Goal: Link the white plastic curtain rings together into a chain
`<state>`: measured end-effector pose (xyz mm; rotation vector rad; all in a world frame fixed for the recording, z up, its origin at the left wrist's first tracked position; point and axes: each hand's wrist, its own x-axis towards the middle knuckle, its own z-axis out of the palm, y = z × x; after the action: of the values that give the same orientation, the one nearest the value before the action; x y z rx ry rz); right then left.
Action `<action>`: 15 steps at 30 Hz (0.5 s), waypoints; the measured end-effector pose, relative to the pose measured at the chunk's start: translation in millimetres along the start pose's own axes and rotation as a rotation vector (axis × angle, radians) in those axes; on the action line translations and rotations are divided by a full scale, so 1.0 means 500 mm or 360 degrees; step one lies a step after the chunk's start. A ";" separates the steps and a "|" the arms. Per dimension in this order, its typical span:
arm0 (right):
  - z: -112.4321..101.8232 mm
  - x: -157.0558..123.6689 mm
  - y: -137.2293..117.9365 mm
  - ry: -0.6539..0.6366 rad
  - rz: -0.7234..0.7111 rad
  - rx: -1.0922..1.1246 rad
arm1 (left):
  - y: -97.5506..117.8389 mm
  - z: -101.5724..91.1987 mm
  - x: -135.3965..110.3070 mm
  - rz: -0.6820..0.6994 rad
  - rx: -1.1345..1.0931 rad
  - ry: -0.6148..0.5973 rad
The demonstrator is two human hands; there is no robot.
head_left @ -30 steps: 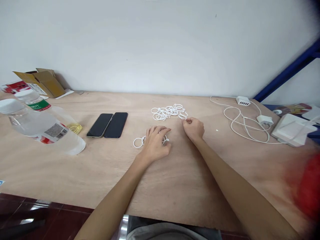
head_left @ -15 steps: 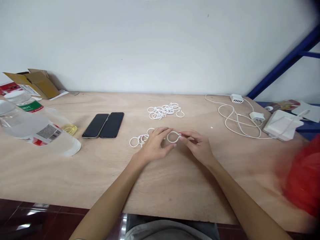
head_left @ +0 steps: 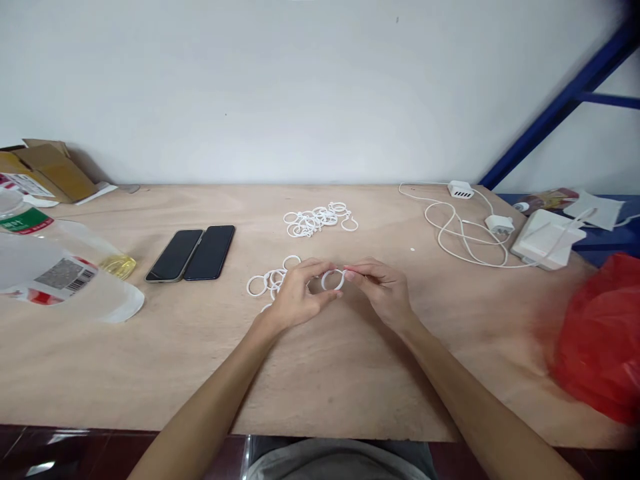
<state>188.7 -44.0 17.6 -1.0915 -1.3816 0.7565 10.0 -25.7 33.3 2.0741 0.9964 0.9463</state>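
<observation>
A white plastic curtain ring [head_left: 323,283] is between my two hands, just above the wooden table. My left hand [head_left: 299,291] grips the ring's rim, thumb below and fingers above. At its right side, where the small eyelet sits, my right hand [head_left: 383,288] pinches it between thumb and forefinger; the fingertips hide the eyelet. Several loose white rings [head_left: 257,286] lie beside my left hand, partly covered by it. Farther back is a tangled heap of similar white rings [head_left: 320,219] with small eyelets.
Two dark phones [head_left: 209,253] lie side by side on the table [head_left: 330,373]. Large clear bottles [head_left: 100,297] and an open cardboard box [head_left: 63,175] stand at left. On the right are a white cable [head_left: 443,230], chargers [head_left: 499,225] and a red plastic bag [head_left: 600,340].
The ring in my hands has turned and looks narrower, with both hands still on it. My view has swung slightly right, so everything appears farther left.
</observation>
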 end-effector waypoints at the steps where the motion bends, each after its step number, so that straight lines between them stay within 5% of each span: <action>1: 0.001 0.000 0.000 0.0010 -0.0031 -0.0017 | 0.000 0.000 0.000 -0.0009 -0.0014 0.0001; 10: 0.008 0.009 0.021 -0.0015 0.0047 -0.0197 | -0.018 0.008 0.001 -0.0035 0.0128 0.0080; 15: -0.009 0.094 0.093 0.0142 0.0159 -0.0860 | -0.024 0.013 -0.006 0.0008 0.0722 0.0102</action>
<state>206.0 15.0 -6.7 -1.6021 -1.5039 0.4002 9.5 -23.6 19.2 2.4240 1.3384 0.8502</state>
